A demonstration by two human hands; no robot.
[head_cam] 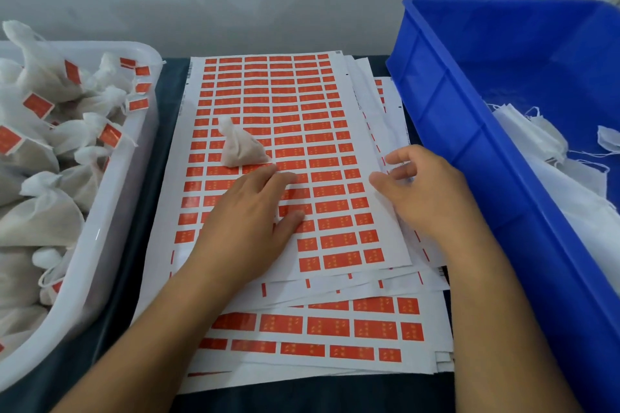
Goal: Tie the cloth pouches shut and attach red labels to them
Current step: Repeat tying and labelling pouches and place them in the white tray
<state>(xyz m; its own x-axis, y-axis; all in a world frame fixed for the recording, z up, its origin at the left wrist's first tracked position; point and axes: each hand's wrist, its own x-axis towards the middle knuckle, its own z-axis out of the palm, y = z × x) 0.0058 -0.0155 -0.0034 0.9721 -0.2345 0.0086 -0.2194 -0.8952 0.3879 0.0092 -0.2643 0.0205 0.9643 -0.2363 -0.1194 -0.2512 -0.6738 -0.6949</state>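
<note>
Just beyond the left hand's [248, 221] flat, straight fingers [278, 181] lies a tied pouch [240, 146], apparently untouched.

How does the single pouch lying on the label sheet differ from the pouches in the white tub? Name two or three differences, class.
The single pouch carries no red label; the pouches in the white tub show red labels at their necks. The single pouch lies alone on the label sheet; the tub's pouches are heaped together. It also looks smaller, though it lies farther away. Both are white cloth, gathered at the top.
</note>
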